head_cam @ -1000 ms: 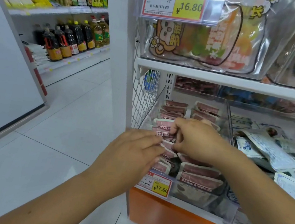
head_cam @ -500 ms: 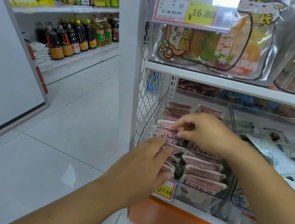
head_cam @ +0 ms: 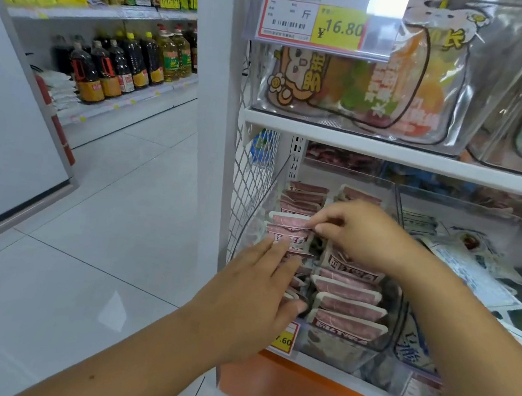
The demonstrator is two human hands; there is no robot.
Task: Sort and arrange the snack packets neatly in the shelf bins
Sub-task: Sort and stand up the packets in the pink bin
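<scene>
Snack packets (head_cam: 348, 307) (pink, flat, white-edged) stand on edge in two rows inside the clear bin (head_cam: 333, 348). The bin sits at the left end of the lower shelf, just beside the wire mesh side panel (head_cam: 250, 190).

Change 1: the right hand (head_cam: 360, 233) has moved from the middle of the left row toward its rear. Its thumb and forefinger (head_cam: 321, 228) now pinch the top corner of one upright packet. This pinched packet (head_cam: 286, 220) stands slightly proud of its neighbours. The remaining fingers are curled and hide what lies beneath them.

Change 2: the left hand (head_cam: 251, 292) has uncurled. A second ago its fingers were bent over the front packets. They now lie straight and pressed together, flat across the tops of the front half of the left row.

No change: the right row remains upright and evenly stacked, front packet against the bin's front wall.

Meaning for the task: the left row appears to be under adjustment. The flat left hand likely acts as a stop while the right hand seats or realigns a single packet. This bin looks close to finished. The neighbouring bin (head_cam: 467, 223) holds white-and-blue packets (head_cam: 473, 276) lying loose and overlapped, so sorting probably remains there.

Caution: lifting the pinched packet may drag adjacent ones out of line.
</scene>
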